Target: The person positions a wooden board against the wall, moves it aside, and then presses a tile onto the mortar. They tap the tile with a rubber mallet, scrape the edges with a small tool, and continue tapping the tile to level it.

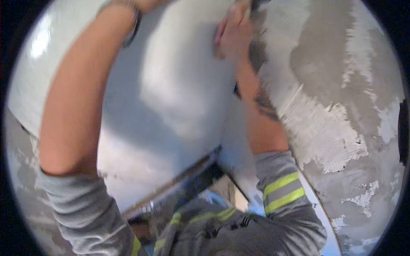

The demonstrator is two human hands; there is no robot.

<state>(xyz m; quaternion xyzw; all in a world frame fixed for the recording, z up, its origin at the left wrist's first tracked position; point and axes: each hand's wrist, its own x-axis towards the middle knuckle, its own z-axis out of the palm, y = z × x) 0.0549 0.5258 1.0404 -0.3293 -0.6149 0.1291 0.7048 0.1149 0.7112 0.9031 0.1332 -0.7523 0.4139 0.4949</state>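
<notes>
My right hand point(235, 36) is raised against the pale plaster surface point(183, 64), near its border with the rougher wall. Its fingers look curled closed, but motion blur hides what they hold. A pinkish edge shows beside the fingers, and something dark and tan sits above the hand at the top edge. My left hand point(150, 3) reaches up at the top, mostly cut off by the frame, so its fingers do not show. A dark band point(136, 25) circles the left wrist. Both forearms are bare below grey sleeves.
On the right, a grey wall point(324, 55) carries ragged patches of lighter plaster point(329, 132). Below, a dark beam-like edge point(183, 183) crosses behind my body, with a lit opening point(230, 192) beside it. A thin pale strip point(318, 209) runs down past my right elbow.
</notes>
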